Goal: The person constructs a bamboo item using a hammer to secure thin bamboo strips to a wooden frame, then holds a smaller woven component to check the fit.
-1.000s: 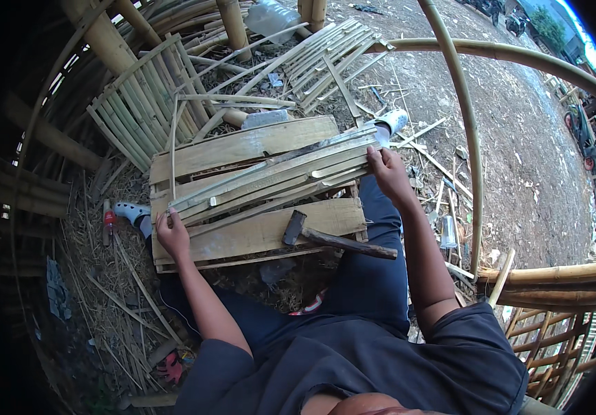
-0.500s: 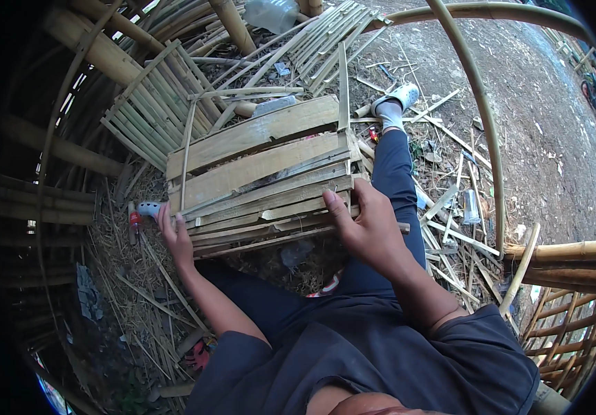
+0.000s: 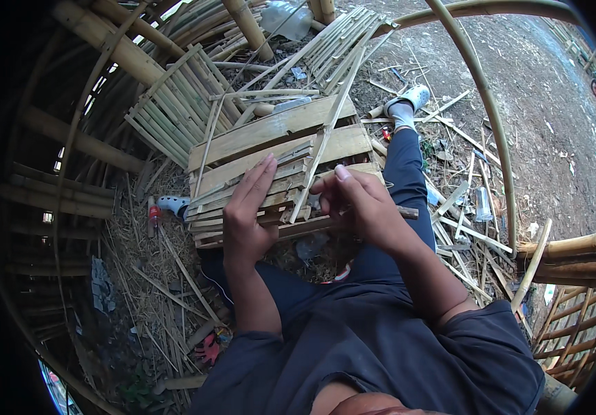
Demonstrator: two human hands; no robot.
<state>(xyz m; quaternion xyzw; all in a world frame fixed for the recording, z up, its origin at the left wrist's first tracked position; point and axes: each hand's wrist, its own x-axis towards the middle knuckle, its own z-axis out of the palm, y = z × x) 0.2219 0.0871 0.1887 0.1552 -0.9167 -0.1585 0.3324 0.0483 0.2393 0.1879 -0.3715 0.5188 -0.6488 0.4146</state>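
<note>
A wooden crate-like frame with wide boards (image 3: 270, 126) lies across my lap. Several thin bamboo slats (image 3: 243, 200) are on its near side. My left hand (image 3: 248, 207) rests over these slats, fingers stretched out and side by side, pointing away from me. A long narrow strip (image 3: 330, 138) slants across the boards past the slats' right ends. My right hand (image 3: 360, 204) is just right of that strip, its fingers loosely bent and the index fingertip close to it. I see nothing gripped in it; its lower fingers are partly hidden.
A slatted bamboo panel (image 3: 173, 104) leans at the far left, near thick bamboo poles (image 3: 104, 41). More split strips (image 3: 336, 52) are piled at the back. Offcuts (image 3: 474, 238) and a clear plastic cup (image 3: 483, 205) litter the right side. A curved bamboo pole (image 3: 488, 111) rises there.
My left hand has moved from the frame's left edge onto the slats. My right hand has let go of the slats' right ends. The slats' ends now lie farther left, and the long strip leans more.
</note>
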